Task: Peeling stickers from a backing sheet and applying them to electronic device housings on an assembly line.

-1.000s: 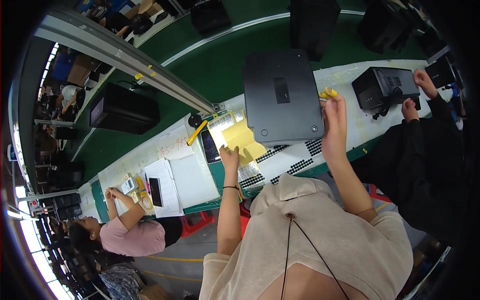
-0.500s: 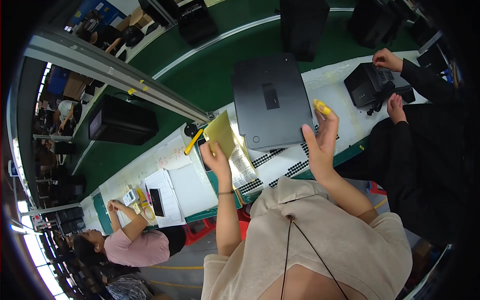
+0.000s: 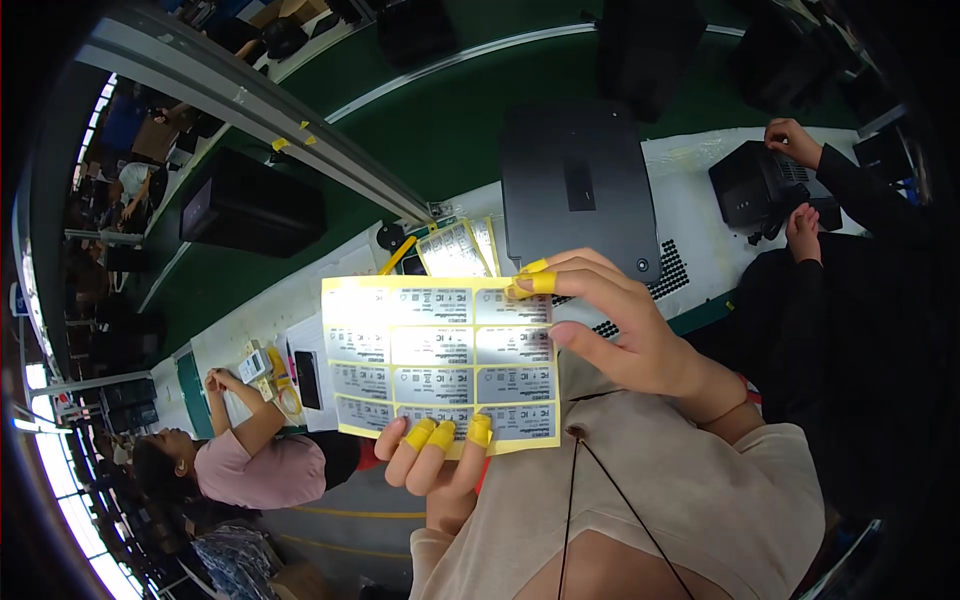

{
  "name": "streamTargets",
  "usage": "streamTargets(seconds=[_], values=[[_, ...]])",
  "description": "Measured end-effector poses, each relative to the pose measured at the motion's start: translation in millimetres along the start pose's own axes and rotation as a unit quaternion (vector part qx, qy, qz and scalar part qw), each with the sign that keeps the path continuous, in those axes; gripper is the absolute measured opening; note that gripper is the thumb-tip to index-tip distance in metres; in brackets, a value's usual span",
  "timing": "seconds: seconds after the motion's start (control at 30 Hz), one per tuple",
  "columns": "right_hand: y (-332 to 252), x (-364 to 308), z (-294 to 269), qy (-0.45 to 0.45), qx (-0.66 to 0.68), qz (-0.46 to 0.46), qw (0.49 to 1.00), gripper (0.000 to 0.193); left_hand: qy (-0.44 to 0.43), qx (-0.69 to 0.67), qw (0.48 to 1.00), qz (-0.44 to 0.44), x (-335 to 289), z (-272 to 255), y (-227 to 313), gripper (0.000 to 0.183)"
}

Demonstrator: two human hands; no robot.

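Note:
A sheet of silvery labels (image 3: pixel 432 350) on yellowish backing is held up over the bench edge, with glare across its middle. My left hand (image 3: pixel 438 462) grips its lower edge; several fingers with yellow tape lie over the front, and the thumb is hidden. At the upper right corner, my right hand (image 3: pixel 635 340) touches a label with its taped fingertips, while the thumb is apart from them by the sheet's right edge. Beyond the sheet stands a dark grey box-shaped device (image 3: pixel 575 215) with rounded corners, a glossy panel on top and a round mark near one corner.
More label sheets (image 3: pixel 455 248) lie left of the device, near a yellow cutter (image 3: pixel 398 255). Rows of black dots (image 3: pixel 672 270) lie right of it. A co-worker's hands (image 3: pixel 798 150) rest at another black device (image 3: pixel 745 190). A seated person (image 3: pixel 260 465) is at left.
My left hand has lifted the label sheet toward me and turned its printed side into view. My right hand has left the device's side and reached the sheet's corner.

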State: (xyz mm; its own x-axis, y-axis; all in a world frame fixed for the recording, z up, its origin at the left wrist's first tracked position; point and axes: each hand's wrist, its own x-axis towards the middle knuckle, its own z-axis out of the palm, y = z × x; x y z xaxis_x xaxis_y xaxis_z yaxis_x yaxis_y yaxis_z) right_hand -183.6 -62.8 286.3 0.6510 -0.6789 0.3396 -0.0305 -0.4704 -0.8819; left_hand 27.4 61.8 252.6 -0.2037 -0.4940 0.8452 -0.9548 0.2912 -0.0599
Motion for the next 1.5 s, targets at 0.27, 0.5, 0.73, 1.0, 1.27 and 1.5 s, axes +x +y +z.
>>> streamTargets(seconds=[0.27,0.5,0.73,1.0,1.27,1.5], values=[[2.4,-10.0,-8.4,0.127,-0.078,-0.101,0.984,0.034,-0.07,-0.121,0.989,-0.048,9.7,19.5,5.4,0.024],[-1.1,-12.1,0.2,0.156,0.243,0.025,0.957,0.043,-0.076,-0.072,0.994,-0.024,22.2,25.9,6.2,0.02],[-6.5,-14.2,1.2,0.121,0.283,0.068,0.949,0.043,-0.034,-0.153,0.985,-0.069,30.0,17.6,6.8,0.027],[-9.8,-23.1,-12.3,0.079,0.121,-0.123,0.982,0.03,-0.191,-0.569,0.778,-0.184,61.0,-19.4,-0.6,0.052],[-2.3,-22.2,8.1,0.074,-0.005,-0.212,0.974,0.028,-0.298,-0.46,0.79,-0.274,66.0,5.7,25.7,0.053],[4.3,-24.4,7.7,0.116,-0.01,-0.17,0.979,0.041,-0.359,-0.474,0.71,-0.377,60.0,-0.6,26.8,0.031]])
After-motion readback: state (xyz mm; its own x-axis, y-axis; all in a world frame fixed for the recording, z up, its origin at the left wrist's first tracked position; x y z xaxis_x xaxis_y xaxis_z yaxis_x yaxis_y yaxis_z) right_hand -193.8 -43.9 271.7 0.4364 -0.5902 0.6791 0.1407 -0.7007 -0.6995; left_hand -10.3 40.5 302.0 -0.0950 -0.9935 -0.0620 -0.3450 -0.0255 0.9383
